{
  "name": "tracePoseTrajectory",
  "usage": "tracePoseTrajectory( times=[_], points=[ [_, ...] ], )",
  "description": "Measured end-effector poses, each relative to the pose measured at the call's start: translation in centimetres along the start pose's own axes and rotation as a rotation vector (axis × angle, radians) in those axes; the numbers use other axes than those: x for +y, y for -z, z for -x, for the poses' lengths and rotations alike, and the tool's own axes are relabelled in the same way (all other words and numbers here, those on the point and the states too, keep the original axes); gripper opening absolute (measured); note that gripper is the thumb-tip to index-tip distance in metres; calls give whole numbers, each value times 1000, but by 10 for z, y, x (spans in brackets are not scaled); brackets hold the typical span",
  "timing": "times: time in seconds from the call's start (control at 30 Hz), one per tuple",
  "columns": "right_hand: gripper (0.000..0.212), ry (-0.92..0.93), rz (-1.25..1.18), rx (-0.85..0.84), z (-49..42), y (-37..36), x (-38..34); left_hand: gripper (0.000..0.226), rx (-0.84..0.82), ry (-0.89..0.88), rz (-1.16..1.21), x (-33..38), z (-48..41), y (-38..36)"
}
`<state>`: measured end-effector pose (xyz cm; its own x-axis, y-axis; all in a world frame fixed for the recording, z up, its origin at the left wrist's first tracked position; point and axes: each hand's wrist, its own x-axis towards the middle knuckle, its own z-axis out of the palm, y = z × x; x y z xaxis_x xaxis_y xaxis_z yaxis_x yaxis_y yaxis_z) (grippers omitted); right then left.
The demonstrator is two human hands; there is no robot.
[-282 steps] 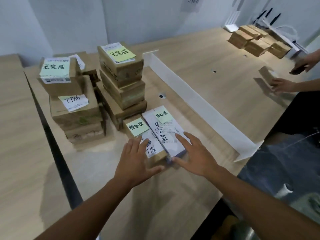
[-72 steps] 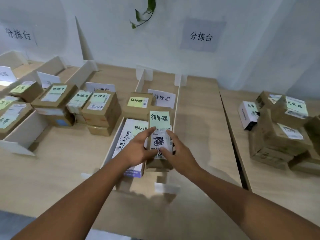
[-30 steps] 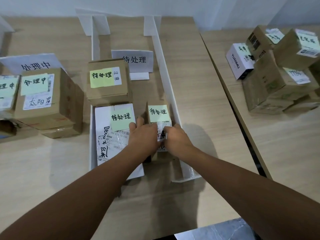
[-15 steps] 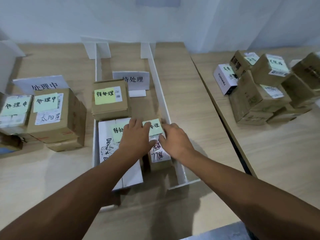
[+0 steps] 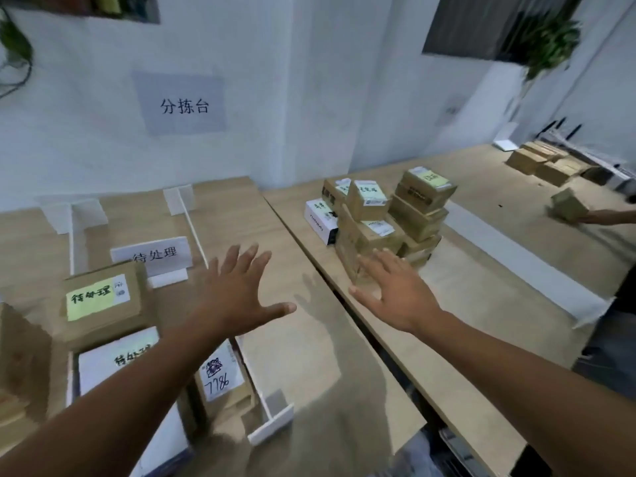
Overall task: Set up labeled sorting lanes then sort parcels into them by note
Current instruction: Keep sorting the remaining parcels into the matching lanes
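Hovering empty, fingers spread, left hand hangs by the lane divider, right hand before stacked parcels

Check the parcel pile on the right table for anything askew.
The pile is untidy. The big brown box at its near-left corner sits tilted instead of flat, and the smaller box resting on it leans too. Nothing looks spilled or damaged.

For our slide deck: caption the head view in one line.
Left hand and right hand, open, reach toward the parcel pile; 7786 parcel sits in its lane.
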<state>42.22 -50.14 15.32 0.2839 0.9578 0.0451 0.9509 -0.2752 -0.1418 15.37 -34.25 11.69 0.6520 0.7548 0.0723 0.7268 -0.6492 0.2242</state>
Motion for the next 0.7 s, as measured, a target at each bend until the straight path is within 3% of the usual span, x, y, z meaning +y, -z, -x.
tracePoseTrajectory(
  times=[0.23, 0.43, 0.7],
  points=[
    [81, -57, -100, 91, 25, 29, 108, 126, 55, -93, 40, 121, -56, -3],
    [80, 10, -166, 124, 13, 45, 206, 128, 122, -40, 74, 226, -95, -28],
    [80, 29, -237, 69, -32, 42, 262, 118, 133, 66, 68, 264, -145, -53]
  ],
)
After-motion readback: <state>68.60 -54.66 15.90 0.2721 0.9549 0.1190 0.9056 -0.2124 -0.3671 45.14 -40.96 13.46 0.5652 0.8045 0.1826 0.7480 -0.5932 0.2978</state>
